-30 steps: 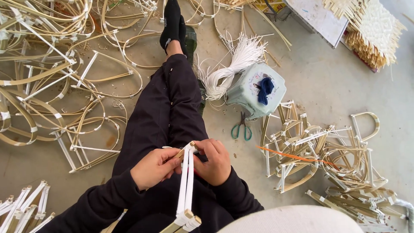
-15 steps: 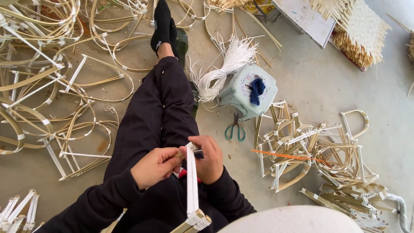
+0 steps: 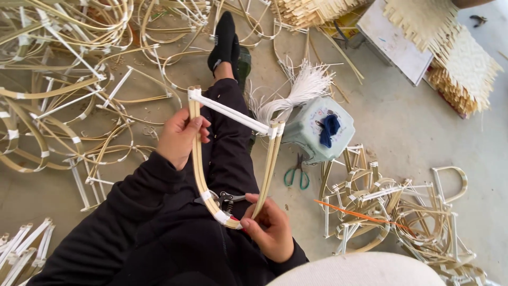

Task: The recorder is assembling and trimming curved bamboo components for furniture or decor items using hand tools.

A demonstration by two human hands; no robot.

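Note:
I hold a U-shaped bamboo frame [image 3: 198, 159] with a white-wrapped crossbar [image 3: 233, 114] above my lap. My left hand [image 3: 179, 139] grips its left arm near the top. My right hand [image 3: 270, 228] pinches the bottom of the right arm near the white-taped curve. A pair of pliers [image 3: 225, 199] lies on my black trousers under the frame. My leg in a black sock [image 3: 223, 39] stretches out ahead.
Piles of bent bamboo frames [image 3: 63, 106] lie at the left and more frames [image 3: 391, 206] at the right. A pale plastic container [image 3: 317, 130] with a blue cloth, a bundle of white strips [image 3: 301, 87] and green-handled scissors [image 3: 296, 173] sit right of my leg. Woven mats [image 3: 460, 58] lie far right.
The frame was edge-on in both hands near my lap; it is now turned flat and raised, with my left hand higher on its left arm and my right hand at its bottom.

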